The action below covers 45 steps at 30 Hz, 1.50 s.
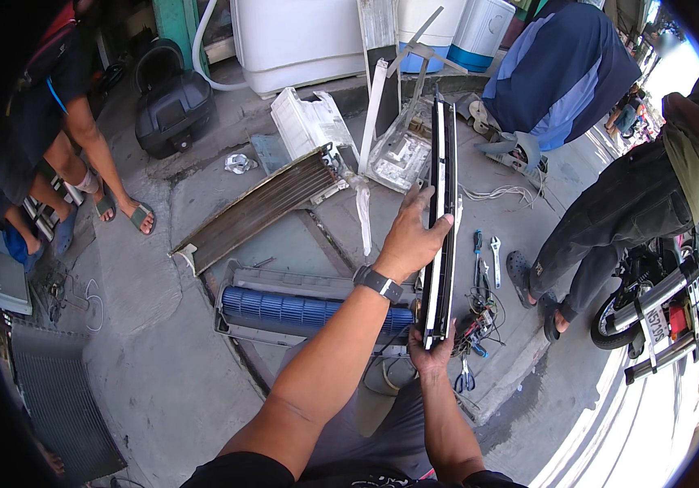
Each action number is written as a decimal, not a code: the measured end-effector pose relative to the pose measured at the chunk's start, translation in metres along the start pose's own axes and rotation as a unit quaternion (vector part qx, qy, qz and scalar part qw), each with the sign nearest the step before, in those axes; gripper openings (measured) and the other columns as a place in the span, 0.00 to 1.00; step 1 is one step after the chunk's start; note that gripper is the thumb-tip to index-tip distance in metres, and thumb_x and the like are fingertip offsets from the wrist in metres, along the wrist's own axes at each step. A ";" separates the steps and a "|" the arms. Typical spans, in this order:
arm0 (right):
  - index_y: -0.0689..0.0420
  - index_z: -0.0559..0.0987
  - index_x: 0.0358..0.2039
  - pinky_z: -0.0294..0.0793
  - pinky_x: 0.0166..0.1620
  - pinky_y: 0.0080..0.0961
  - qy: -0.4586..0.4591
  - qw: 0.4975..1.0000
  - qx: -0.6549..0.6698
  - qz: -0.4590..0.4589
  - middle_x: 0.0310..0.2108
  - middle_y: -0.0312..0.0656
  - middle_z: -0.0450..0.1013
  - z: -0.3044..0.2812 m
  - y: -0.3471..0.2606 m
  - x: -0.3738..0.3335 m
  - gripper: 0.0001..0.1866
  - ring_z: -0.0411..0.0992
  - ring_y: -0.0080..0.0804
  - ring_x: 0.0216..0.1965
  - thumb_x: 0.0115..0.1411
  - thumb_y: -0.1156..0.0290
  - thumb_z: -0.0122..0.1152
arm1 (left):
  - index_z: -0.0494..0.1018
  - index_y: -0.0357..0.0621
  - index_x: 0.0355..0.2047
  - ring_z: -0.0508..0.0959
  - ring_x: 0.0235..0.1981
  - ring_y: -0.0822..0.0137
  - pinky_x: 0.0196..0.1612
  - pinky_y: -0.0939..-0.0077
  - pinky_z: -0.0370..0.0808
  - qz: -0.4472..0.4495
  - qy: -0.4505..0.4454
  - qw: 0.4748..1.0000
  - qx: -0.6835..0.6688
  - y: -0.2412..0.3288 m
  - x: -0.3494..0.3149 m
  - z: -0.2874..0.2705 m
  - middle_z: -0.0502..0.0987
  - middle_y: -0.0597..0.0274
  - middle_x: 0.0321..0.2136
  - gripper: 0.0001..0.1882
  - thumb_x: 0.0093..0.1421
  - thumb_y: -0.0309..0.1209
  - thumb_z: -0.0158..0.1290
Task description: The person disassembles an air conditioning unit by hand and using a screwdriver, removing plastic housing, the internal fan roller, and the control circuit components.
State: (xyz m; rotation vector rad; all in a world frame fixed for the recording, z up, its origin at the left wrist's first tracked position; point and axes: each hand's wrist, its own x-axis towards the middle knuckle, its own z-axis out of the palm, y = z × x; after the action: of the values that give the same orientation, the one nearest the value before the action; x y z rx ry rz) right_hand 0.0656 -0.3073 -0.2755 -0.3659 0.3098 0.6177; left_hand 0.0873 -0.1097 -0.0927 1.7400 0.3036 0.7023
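Upright in front of me stands a long, narrow black-and-white slotted plastic part (440,268), seen nearly edge-on. My left hand (411,234), a dark watch on its wrist, grips the part's left side about midway, thumb across the front. Lower down, my right hand (431,353) closes around the near end. Beneath and left of the part lies a blue cylindrical blower fan (309,311) in a pale plastic housing (284,282) on the ground. Beyond it, a finned coil (256,210) lies at a slant.
On the right are a screwdriver (478,241), an adjustable wrench (495,262), tangled wires (479,319) and scissors-like pliers (465,379). A person (609,220) stands there beside a motorcycle (658,305). Another person (65,122) is at left, near a black case (172,110). White appliances (301,41) stand behind.
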 end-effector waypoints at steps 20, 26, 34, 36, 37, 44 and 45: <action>0.60 0.78 0.54 0.77 0.49 0.38 -0.102 0.931 -0.344 0.068 0.47 0.44 0.80 0.133 0.068 0.182 0.24 0.78 0.41 0.46 0.66 0.55 0.60 | 0.68 0.33 0.59 0.67 0.63 0.37 0.64 0.54 0.67 0.086 -0.076 0.988 0.105 0.041 -0.004 -0.010 0.61 0.36 0.64 0.29 0.63 0.38 0.58; 0.62 0.78 0.55 0.77 0.50 0.38 -0.058 0.763 -0.640 0.072 0.48 0.46 0.80 0.068 0.042 0.186 0.24 0.78 0.42 0.47 0.65 0.56 0.60 | 0.68 0.38 0.60 0.67 0.63 0.40 0.62 0.55 0.70 0.082 -0.056 0.991 0.085 0.029 0.013 -0.020 0.61 0.38 0.65 0.29 0.64 0.41 0.58; 0.60 0.79 0.53 0.77 0.50 0.36 -0.045 0.584 -0.809 -0.051 0.45 0.52 0.80 -0.036 -0.015 0.099 0.24 0.80 0.45 0.46 0.63 0.58 0.65 | 0.68 0.40 0.60 0.68 0.63 0.42 0.61 0.55 0.71 0.083 -0.087 0.990 0.070 0.019 0.018 -0.010 0.62 0.41 0.65 0.27 0.64 0.40 0.58; 0.58 0.79 0.53 0.77 0.50 0.36 -0.017 0.554 -0.831 -0.057 0.45 0.52 0.80 -0.037 -0.029 0.067 0.22 0.80 0.44 0.45 0.63 0.58 0.65 | 0.69 0.37 0.58 0.66 0.64 0.38 0.63 0.55 0.67 0.062 -0.092 0.992 0.066 0.021 0.017 -0.011 0.63 0.38 0.63 0.25 0.64 0.37 0.57; 0.59 0.80 0.50 0.77 0.46 0.35 -0.016 0.563 -0.821 -0.093 0.39 0.50 0.81 -0.044 -0.031 0.058 0.21 0.80 0.39 0.37 0.63 0.58 0.66 | 0.69 0.37 0.58 0.66 0.64 0.40 0.63 0.55 0.67 0.074 -0.089 0.991 0.067 0.020 0.018 -0.013 0.64 0.39 0.62 0.25 0.64 0.36 0.57; 0.58 0.78 0.54 0.76 0.53 0.37 -0.051 0.535 -0.843 0.022 0.48 0.51 0.79 -0.060 -0.056 0.037 0.23 0.79 0.47 0.49 0.63 0.57 0.64 | 0.67 0.37 0.61 0.72 0.60 0.46 0.59 0.56 0.74 0.099 -0.063 0.990 0.082 0.014 0.020 -0.023 0.65 0.44 0.63 0.28 0.66 0.39 0.57; 0.58 0.78 0.54 0.75 0.54 0.38 -0.066 0.526 -0.848 0.013 0.49 0.51 0.79 -0.065 -0.053 0.038 0.24 0.78 0.47 0.50 0.63 0.58 0.64 | 0.67 0.37 0.61 0.73 0.60 0.47 0.59 0.57 0.74 0.104 -0.068 0.988 0.092 0.015 0.018 -0.022 0.65 0.44 0.63 0.28 0.67 0.39 0.57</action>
State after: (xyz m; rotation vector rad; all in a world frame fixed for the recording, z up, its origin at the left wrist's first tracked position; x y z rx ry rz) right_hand 0.1160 -0.3558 -0.3353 -2.2274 -0.6095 0.8057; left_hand 0.0862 -0.0865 -0.0701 2.0057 0.0963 0.7184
